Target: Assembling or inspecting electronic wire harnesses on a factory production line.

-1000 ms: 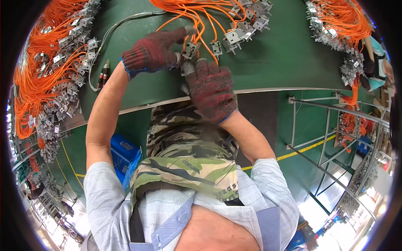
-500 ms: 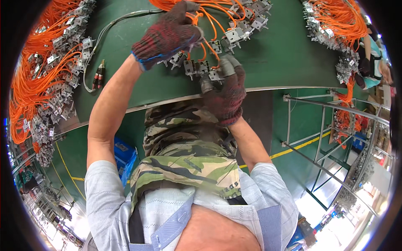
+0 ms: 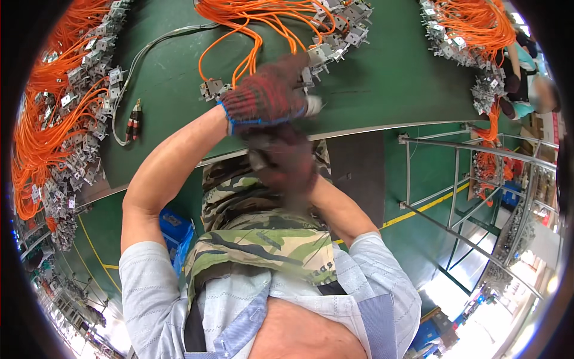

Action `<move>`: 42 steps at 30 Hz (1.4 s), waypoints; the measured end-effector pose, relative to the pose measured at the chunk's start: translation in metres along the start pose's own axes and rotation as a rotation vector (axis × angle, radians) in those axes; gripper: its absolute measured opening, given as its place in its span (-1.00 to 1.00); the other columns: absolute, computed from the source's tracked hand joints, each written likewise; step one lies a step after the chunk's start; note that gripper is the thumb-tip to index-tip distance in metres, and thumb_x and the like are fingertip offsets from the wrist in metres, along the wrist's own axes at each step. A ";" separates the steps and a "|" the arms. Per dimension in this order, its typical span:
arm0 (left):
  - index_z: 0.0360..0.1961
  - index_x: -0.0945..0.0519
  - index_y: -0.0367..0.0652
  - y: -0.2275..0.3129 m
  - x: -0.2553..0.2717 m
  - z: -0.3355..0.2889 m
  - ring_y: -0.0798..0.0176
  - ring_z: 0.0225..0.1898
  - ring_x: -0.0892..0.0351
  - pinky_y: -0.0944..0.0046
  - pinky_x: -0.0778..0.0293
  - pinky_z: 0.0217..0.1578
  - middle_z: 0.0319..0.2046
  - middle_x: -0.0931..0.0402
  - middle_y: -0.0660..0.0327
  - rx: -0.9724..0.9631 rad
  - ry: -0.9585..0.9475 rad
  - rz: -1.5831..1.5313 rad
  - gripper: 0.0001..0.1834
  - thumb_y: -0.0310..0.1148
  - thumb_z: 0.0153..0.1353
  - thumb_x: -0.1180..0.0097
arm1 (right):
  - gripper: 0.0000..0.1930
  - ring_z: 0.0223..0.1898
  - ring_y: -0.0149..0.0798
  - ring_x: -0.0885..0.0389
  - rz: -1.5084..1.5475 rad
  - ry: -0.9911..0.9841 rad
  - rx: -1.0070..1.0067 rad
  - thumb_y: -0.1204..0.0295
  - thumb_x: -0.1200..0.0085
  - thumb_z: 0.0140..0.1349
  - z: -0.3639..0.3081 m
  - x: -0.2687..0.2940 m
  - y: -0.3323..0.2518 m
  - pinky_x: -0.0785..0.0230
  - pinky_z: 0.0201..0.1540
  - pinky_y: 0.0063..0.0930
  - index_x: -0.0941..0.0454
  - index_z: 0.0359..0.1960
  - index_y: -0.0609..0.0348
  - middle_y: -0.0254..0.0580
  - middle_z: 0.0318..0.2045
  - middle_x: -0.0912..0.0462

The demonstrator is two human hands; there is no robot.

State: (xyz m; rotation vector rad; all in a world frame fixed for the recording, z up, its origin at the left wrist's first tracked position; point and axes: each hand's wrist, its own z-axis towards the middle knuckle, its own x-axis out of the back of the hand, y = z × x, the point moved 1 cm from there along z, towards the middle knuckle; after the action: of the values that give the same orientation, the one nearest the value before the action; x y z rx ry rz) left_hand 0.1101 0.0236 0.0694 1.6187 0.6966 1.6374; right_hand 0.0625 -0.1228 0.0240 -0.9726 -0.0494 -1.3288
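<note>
My left hand (image 3: 266, 99), in a dark red knitted glove with a blue cuff, lies over a row of grey metal connectors at the near side of the green table. Its fingers point right and are smeared by motion, so their grip cannot be made out. Just below it, at the table's edge, my right hand (image 3: 284, 161) wears a similar glove and is strongly blurred; its fingers cannot be read. Orange cables (image 3: 257, 39) run from the connectors toward the far side. One connector cluster (image 3: 212, 90) shows left of my left hand, another (image 3: 338, 39) to its upper right.
A grey cable with red-and-black plugs (image 3: 135, 122) lies on the green table (image 3: 394, 78). Orange cable bundles with connectors (image 3: 60, 119) fill the left side; another bundle (image 3: 472, 27) lies far right, beside another person. A metal tube frame (image 3: 436, 143) stands right of my legs.
My left hand has moved down and to the right across the connectors. My right hand has pulled left and back toward me, off the connectors. Some orange cables now lie spread on the left.
</note>
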 end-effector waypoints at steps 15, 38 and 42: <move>0.17 -0.65 -0.09 -0.025 0.031 -0.015 0.21 -0.24 -0.67 0.18 -0.62 -0.13 -0.21 -0.67 0.17 -0.121 -0.207 -0.210 -0.45 -0.39 0.09 -0.42 | -0.45 -0.21 -0.22 -0.74 -0.024 0.455 -0.701 0.34 -0.47 0.16 0.062 0.048 0.106 -0.60 -0.09 -0.33 -0.58 0.13 0.33 -0.06 -0.17 -0.77; 0.06 -0.67 0.09 0.005 0.013 -0.049 -0.07 -0.07 -0.64 -0.22 -0.44 0.21 -0.29 -0.66 0.00 -0.403 0.029 0.983 -0.58 -0.29 0.13 -0.26 | -0.64 -0.16 0.19 -0.64 -0.369 -0.041 -0.176 0.45 -0.29 -0.02 0.023 0.054 0.104 -0.51 -0.14 0.05 -0.60 -0.12 0.12 0.02 -0.20 -0.65; 0.13 -0.63 -0.06 0.042 0.040 -0.051 0.01 -0.16 -0.67 -0.07 -0.49 0.11 -0.48 -0.64 0.15 -0.121 -0.266 0.949 -0.54 -0.15 0.22 -0.22 | -0.62 -0.14 0.19 -0.61 -0.471 -0.141 -0.208 0.45 -0.26 -0.01 0.017 0.048 0.093 -0.48 -0.17 0.09 -0.56 -0.09 0.14 0.05 -0.22 -0.60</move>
State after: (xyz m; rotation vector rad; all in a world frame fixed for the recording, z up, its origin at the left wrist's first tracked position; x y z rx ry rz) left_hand 0.0567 0.0358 0.1236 2.1752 -0.3875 1.9465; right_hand 0.1611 -0.1570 0.0081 -1.2823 -0.2661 -1.7168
